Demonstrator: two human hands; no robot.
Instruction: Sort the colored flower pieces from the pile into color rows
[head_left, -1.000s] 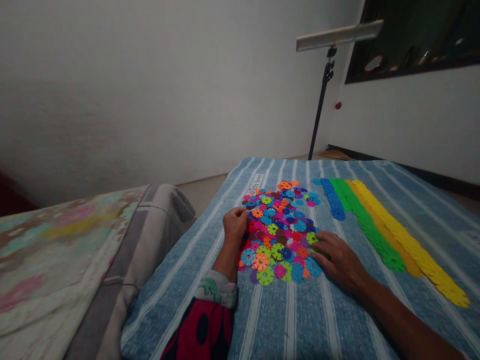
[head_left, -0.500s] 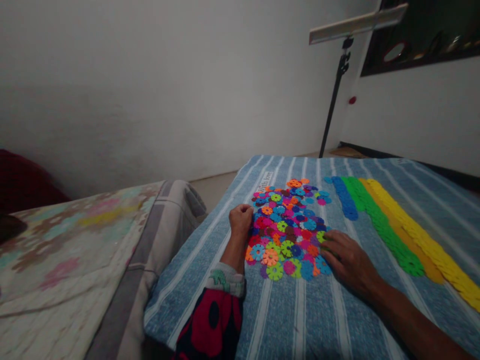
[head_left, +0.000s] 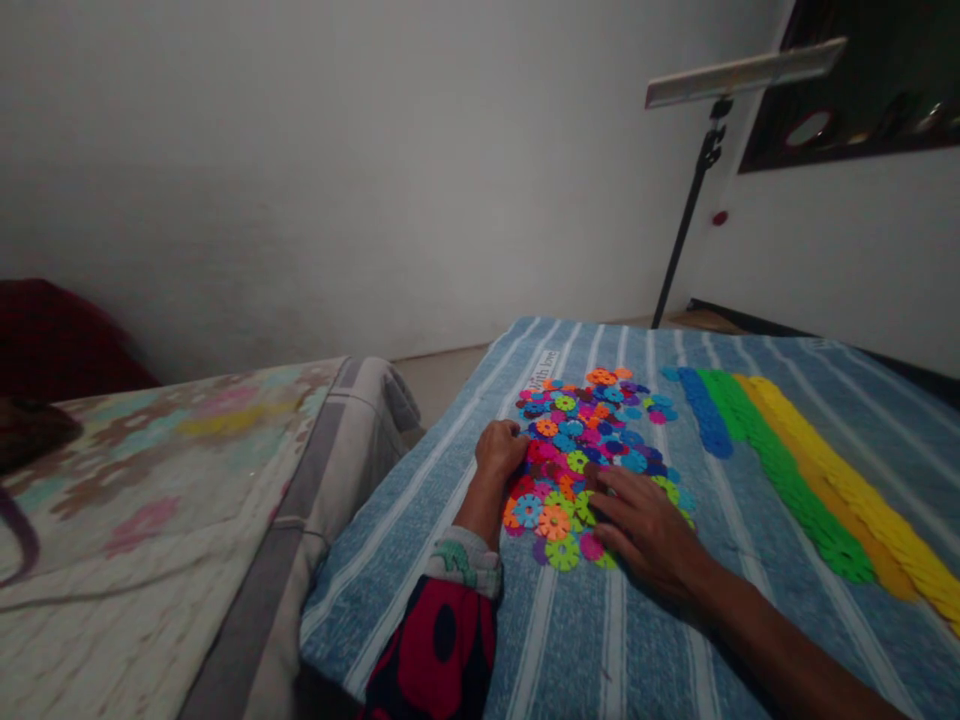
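A pile of notched plastic discs (head_left: pixel 553 522) in mixed colours lies spread on a blue striped cloth (head_left: pixel 570 660). At the pile's left edge rests my left hand (head_left: pixel 500 452), its fingers curled closed; what they hold, if anything, is hidden. My right hand (head_left: pixel 649 525) reaches over the near right part of the pile, fingers stretched out and touching the discs. To the right, discs overlap in single-colour rows: a short blue row (head_left: pixel 705 415), a green row (head_left: pixel 840 550), an orange row (head_left: pixel 892 575) and a long yellow row (head_left: pixel 840 475).
On the left stands another surface with a flowered cover (head_left: pixel 142 520) and a grey-and-white cloth (head_left: pixel 367 400) over its edge. A black stand (head_left: pixel 682 240) carrying a pale bar (head_left: pixel 750 75) rises behind the striped cloth. A white wall (head_left: pixel 337 180) closes off the back.
My right hand has moved left from the pile's right edge to over its discs. My left hand stays closed at the left edge. The whole view has shifted slightly.
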